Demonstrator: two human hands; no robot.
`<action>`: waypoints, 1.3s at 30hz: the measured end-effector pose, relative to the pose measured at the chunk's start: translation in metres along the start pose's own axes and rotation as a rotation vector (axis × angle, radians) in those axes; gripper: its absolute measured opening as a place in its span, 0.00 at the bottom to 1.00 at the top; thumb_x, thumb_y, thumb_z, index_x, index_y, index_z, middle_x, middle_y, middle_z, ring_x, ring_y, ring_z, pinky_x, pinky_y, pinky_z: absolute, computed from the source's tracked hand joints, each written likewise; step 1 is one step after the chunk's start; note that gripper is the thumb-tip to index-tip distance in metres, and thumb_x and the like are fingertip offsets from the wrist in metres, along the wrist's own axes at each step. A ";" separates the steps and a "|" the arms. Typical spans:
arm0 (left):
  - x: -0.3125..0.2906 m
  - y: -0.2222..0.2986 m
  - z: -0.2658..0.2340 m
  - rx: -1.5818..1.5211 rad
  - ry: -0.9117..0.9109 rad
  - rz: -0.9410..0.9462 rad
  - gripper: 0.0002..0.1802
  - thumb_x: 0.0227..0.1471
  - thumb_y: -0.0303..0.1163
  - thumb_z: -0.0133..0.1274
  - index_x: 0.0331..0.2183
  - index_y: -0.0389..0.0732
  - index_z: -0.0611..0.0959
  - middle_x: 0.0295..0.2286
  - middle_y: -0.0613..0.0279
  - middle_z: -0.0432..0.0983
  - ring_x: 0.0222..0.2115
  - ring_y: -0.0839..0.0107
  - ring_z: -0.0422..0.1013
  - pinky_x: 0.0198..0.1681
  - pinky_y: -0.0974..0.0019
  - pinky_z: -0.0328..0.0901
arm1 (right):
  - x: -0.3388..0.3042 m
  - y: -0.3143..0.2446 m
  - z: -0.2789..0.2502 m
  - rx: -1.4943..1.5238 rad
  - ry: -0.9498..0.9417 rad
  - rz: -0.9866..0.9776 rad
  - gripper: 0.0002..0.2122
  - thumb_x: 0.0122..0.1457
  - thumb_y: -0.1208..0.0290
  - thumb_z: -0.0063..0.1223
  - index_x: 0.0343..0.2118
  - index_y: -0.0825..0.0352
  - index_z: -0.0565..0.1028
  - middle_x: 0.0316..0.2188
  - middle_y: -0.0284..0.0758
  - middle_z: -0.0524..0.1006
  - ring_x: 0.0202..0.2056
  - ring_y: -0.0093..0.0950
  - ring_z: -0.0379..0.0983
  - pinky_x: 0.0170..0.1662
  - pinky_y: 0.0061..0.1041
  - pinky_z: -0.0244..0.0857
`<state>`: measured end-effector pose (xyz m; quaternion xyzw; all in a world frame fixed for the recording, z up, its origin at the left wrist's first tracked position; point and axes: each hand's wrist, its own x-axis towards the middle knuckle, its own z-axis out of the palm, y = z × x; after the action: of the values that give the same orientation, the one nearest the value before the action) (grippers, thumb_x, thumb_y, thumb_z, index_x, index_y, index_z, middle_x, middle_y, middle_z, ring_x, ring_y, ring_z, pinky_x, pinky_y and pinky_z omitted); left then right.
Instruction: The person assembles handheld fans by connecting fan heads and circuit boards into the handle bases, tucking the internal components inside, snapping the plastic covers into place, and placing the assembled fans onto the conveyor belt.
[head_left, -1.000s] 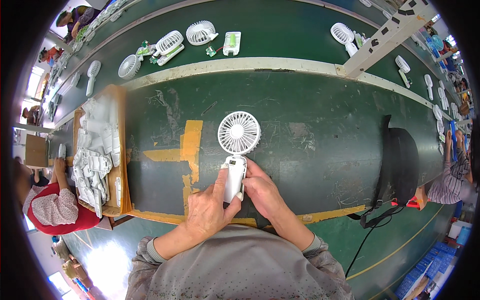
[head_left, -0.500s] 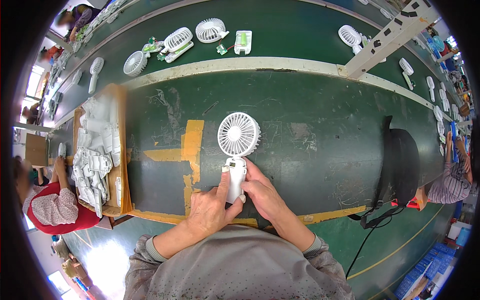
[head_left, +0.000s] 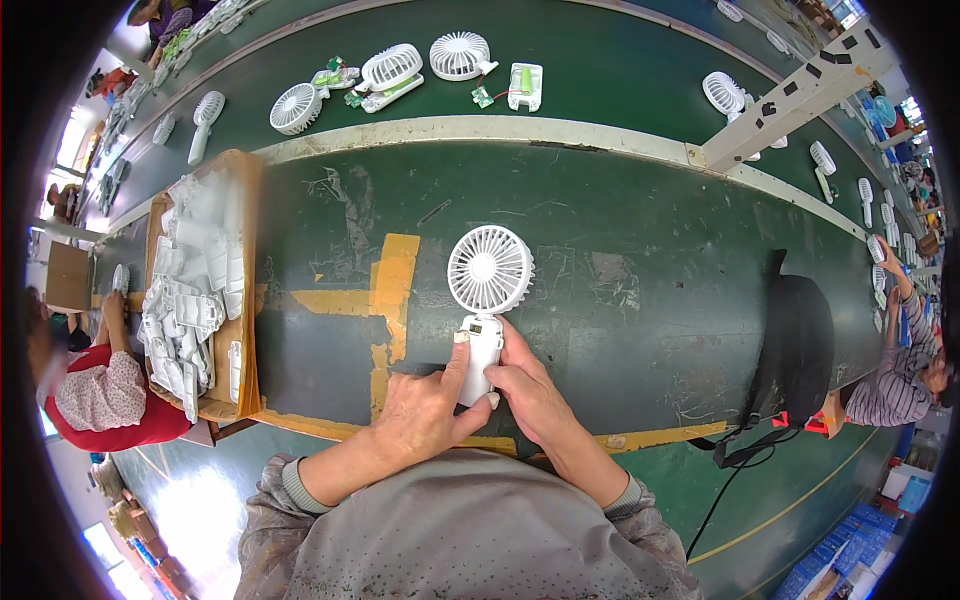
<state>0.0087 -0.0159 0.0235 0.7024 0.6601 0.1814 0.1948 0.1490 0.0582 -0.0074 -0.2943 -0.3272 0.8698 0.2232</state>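
A white handheld fan [head_left: 490, 270] with a round slatted head lies in front of me, its head pointing away. Its handle has a small dark window near the neck. My left hand [head_left: 425, 405] is closed on the handle from the left, index finger laid along its upper part and thumb at its lower end. From the right, my right hand [head_left: 530, 390] grips the same handle, thumb on its side; some of the fingers are hidden behind it. Pale covers sit on fingertips of my left hand.
At left stands a cardboard box [head_left: 248, 300] of white plastic shells [head_left: 190, 310]. A black bag [head_left: 798, 340] lies at right. Beyond the white rail [head_left: 430, 128], fan parts [head_left: 392, 68] rest on a green belt [head_left: 590, 60], with a metal post [head_left: 800, 90] rising there. Co-workers sit at both sides.
The fan and both hands keep nearly the same hold. Fan parts on the belt appear farther right. At the far right, a co-worker's arm now reaches toward a fan.
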 end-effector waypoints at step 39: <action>-0.004 -0.003 0.008 -0.263 0.051 -0.203 0.27 0.46 0.44 0.56 0.40 0.33 0.70 0.20 0.52 0.73 0.17 0.63 0.71 0.20 0.65 0.66 | 0.002 0.012 -0.003 0.131 0.129 -0.121 0.18 0.61 0.71 0.39 0.53 0.72 0.61 0.50 0.41 0.67 0.50 0.29 0.65 0.53 0.30 0.59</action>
<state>0.0100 -0.0196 0.0150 0.5956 0.7030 0.2634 0.2858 0.1473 0.0525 -0.0178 -0.3140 -0.2721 0.8534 0.3147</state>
